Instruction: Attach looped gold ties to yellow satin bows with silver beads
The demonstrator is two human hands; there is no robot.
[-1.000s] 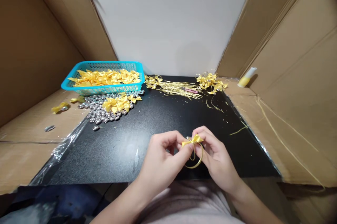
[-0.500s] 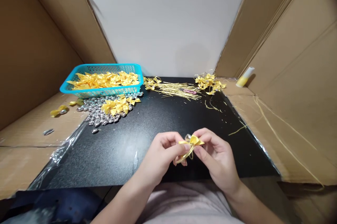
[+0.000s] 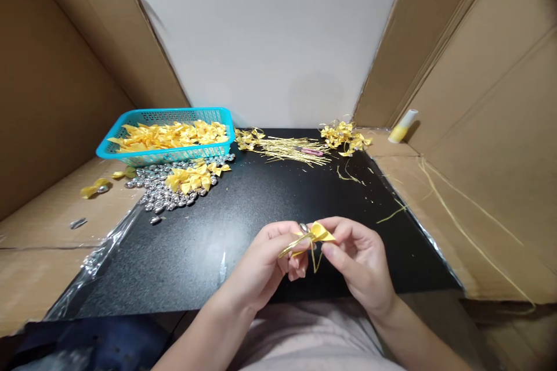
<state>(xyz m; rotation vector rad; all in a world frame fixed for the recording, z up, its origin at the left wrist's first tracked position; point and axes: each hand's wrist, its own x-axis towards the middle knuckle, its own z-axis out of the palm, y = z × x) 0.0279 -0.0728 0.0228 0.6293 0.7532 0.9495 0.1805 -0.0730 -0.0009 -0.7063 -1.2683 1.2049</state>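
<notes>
Both hands meet over the front of the black table (image 3: 261,197). A yellow ribbon bow (image 3: 321,233) is between them, with a silver bead (image 3: 303,227) at its far side and a gold cord (image 3: 289,245) looped at its middle. My left hand (image 3: 270,255) pinches the bow's centre and the cord between thumb and fingers. With thumb and fingertips closed, my right hand (image 3: 359,255) grips the bow's right loop. A thin loop of cord hangs below the bow, between the hands. The fingertips behind the bow are partly hidden.
A turquoise basket (image 3: 163,156) of yellow bows stands back left. Silver beads (image 3: 163,200) and loose bows (image 3: 195,176) lie before it. Gold cords (image 3: 287,149), a pink-handled tool (image 3: 311,151) and finished-looking bows (image 3: 343,137) lie at the back. A spool (image 3: 403,126) stands right; cardboard walls enclose the sides.
The bow has turned slightly in my fingers. The cord's doubled end now points left over my left thumb, and the thin loop hangs more openly below. Both hands keep their grip.
</notes>
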